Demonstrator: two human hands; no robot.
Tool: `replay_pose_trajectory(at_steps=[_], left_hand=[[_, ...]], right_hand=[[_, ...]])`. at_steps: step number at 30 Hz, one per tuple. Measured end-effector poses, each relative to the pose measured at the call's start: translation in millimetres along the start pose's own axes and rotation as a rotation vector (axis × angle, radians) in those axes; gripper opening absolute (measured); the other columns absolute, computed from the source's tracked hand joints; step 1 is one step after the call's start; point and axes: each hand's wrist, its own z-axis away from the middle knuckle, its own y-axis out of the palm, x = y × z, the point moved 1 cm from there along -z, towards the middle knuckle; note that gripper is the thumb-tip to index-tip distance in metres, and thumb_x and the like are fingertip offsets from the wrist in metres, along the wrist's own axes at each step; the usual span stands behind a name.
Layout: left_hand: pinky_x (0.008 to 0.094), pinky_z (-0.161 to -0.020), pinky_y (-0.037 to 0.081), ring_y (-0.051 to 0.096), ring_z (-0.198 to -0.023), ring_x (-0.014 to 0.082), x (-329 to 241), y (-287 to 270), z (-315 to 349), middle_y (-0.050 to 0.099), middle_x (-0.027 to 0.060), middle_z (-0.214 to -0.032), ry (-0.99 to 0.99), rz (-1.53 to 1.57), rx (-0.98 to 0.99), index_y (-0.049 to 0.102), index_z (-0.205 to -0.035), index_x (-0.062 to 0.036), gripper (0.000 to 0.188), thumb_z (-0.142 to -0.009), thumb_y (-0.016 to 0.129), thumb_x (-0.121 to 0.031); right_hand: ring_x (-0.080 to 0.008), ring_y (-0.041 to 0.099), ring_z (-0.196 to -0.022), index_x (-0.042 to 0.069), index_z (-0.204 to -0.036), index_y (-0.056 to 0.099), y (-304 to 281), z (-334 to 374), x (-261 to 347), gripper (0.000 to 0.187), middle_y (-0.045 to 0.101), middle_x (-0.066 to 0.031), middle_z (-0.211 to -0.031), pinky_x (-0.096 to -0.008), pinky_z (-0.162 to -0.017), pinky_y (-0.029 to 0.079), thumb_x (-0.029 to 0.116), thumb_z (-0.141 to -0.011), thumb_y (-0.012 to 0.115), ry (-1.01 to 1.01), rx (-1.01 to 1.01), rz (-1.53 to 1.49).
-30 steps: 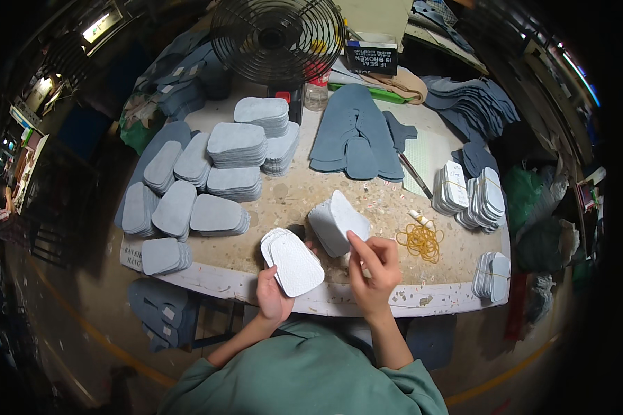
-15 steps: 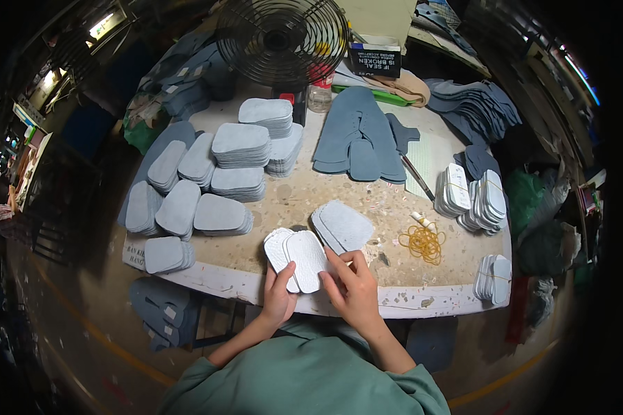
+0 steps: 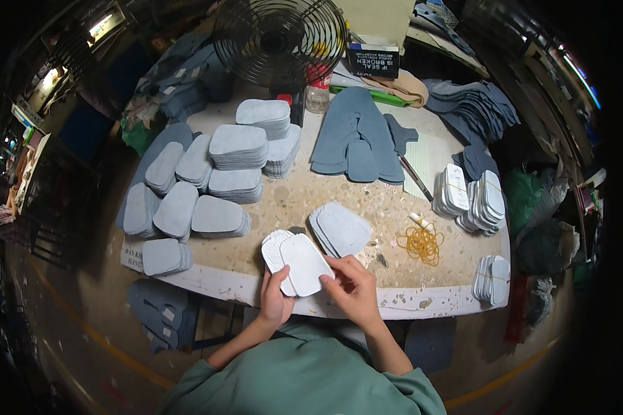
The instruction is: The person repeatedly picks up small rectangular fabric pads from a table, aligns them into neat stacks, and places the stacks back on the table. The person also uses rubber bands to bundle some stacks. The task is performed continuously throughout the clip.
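Near the front edge of the table, my left hand is closed round a few white, rounded shoe pieces, its thumb on top. The uppermost white piece lies askew over the others. My right hand pinches that piece at its right edge between thumb and fingers. Just beyond my hands, a small fanned stack of pale grey pieces rests on the table. To its right lies a tangle of yellow rubber bands.
Several stacks of grey pieces cover the table's left side. Banded white bundles stand on the right, with another banded bundle at the front right corner. Blue-grey cut panels and a black fan are farther back.
The uppermost white piece has turned and shifted right over the others. My right thumb and fingers have closed on its edge.
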Motion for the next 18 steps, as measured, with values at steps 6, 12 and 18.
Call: replay_pose_trajectory(at_steps=[6, 12, 18], left_hand=[[0.0458, -0.113, 0.03, 0.042, -0.133, 0.0353, -1, -4, -5, 0.04, 0.0218, -0.146, 0.017, 0.138, 0.259, 0.027, -0.146, 0.0014, 0.061, -0.097, 0.029, -0.034], [0.0437, -0.112, 0.033, 0.044, -0.131, 0.0308, -1, -1, -5, 0.04, 0.0192, -0.144, -0.014, 0.085, 0.171, 0.023, -0.148, -0.0047, 0.052, -0.099, 0.034, -0.019], [0.0411, -0.11, 0.035, 0.043, -0.131, 0.0252, -2, 2, -2, 0.041, 0.0129, -0.142, 0.019, -0.039, 0.093, 0.022, -0.148, -0.007, 0.052, -0.1, 0.04, -0.011]], right_hand=[[-0.0096, 0.052, -0.064, 0.007, -0.113, 0.071, -15, -9, 8, 0.036, 0.055, -0.0039, -0.086, -0.0253, -0.055, 0.045, -0.004, -0.079, 0.068, -0.468, -0.445, 0.422], [-0.0153, 0.054, -0.064, 0.004, -0.113, 0.069, -1, -7, -1, 0.032, 0.055, -0.0068, -0.087, -0.0265, -0.055, 0.045, 0.008, -0.081, 0.073, -0.16, -0.111, 0.266], [-0.0167, 0.055, -0.063, 0.003, -0.126, 0.06, 16, 6, 4, 0.046, 0.053, -0.0091, -0.097, -0.0287, -0.057, 0.047, 0.01, -0.082, 0.072, -0.276, -0.103, 0.533]])
